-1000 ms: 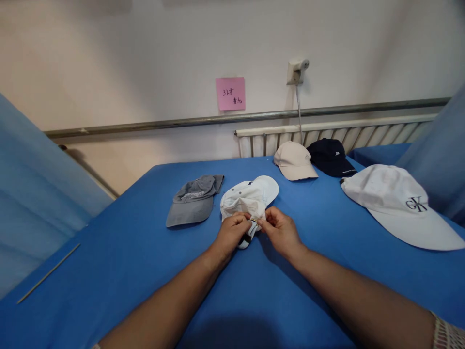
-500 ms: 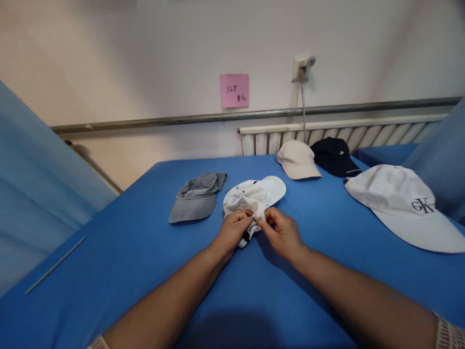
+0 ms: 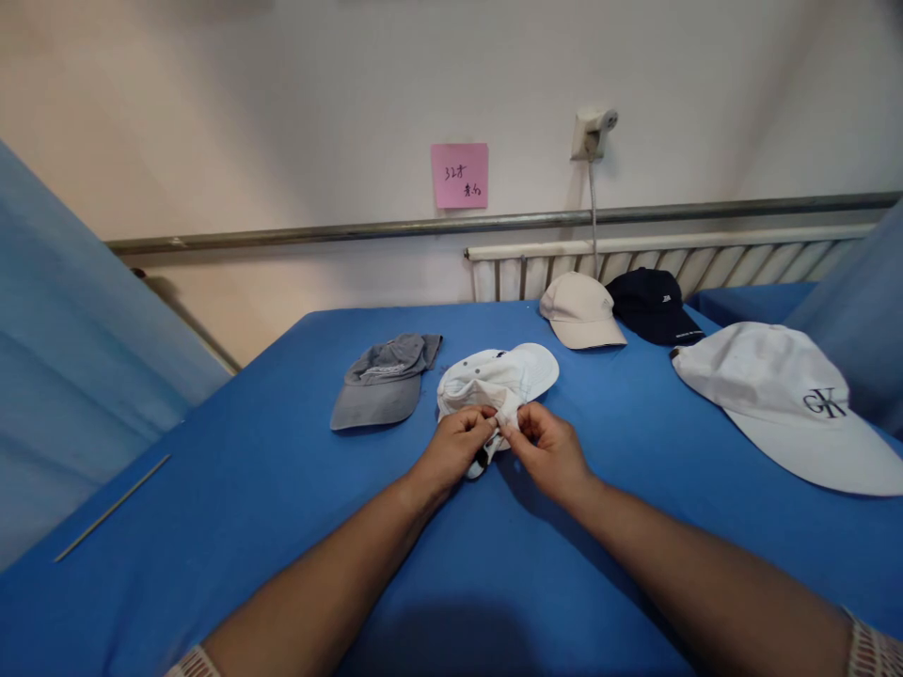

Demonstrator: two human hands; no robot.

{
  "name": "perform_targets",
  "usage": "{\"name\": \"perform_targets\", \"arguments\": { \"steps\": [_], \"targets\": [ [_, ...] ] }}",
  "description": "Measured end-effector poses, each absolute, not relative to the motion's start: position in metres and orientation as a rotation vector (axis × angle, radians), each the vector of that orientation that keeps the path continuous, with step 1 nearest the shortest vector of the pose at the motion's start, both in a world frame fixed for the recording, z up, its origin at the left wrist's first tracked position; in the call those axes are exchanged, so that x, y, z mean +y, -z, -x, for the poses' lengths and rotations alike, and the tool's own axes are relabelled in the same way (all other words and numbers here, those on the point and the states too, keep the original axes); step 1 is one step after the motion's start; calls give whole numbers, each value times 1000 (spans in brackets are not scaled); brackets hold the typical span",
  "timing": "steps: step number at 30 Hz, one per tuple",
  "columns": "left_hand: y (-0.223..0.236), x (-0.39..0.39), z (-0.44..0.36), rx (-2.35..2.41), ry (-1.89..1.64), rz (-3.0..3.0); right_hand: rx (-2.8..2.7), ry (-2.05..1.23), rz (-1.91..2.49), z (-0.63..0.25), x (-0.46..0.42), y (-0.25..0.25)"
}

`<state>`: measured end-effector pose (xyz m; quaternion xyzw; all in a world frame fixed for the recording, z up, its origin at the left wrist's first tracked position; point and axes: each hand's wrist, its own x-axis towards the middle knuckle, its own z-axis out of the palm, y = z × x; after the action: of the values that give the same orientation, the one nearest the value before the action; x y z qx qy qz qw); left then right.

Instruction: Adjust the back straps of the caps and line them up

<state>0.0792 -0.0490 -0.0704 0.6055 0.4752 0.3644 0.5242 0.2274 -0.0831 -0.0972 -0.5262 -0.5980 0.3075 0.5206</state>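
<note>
A white baseball cap lies tipped over on the blue-covered table, its brim toward the upper right and its inside partly showing. My left hand pinches the cap's near edge between thumb and fingers. Close beside it, my right hand grips the same edge, the two sets of fingertips almost touching. A strap end with a dark patch hangs below the left fingers. What exactly the fingertips press on is hidden. To the left lies a grey cap, apart from both hands.
At the back right sit a beige cap and a navy cap. A large white cap with dark letters lies at the right. A thin stick rests at the left edge. Behind the table are a radiator and a metal rail.
The whole view has shifted slightly. Both hands keep their pinch on the white cap, and the caps stay where they lay on the table.
</note>
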Motion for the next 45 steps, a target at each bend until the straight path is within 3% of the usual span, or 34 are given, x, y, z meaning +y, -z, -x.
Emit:
{"name": "perform_targets", "arguments": {
  "steps": [11, 17, 32, 45],
  "targets": [
    [67, -48, -76, 1060, -861, -1412, -1134, -1018, 1251, -224, -76, 106],
    [64, -47, -69, 1117, -908, -1804, -1094, -1038, 1249, -227, -75, 103],
    [64, -52, -71, 1205, -949, -2289, -1148, -920, 1294, -227, -76, 99],
    [67, -55, -75, 1310, -888, -2358, -1300, -723, 1387, -226, -77, 103]
  ]
}}
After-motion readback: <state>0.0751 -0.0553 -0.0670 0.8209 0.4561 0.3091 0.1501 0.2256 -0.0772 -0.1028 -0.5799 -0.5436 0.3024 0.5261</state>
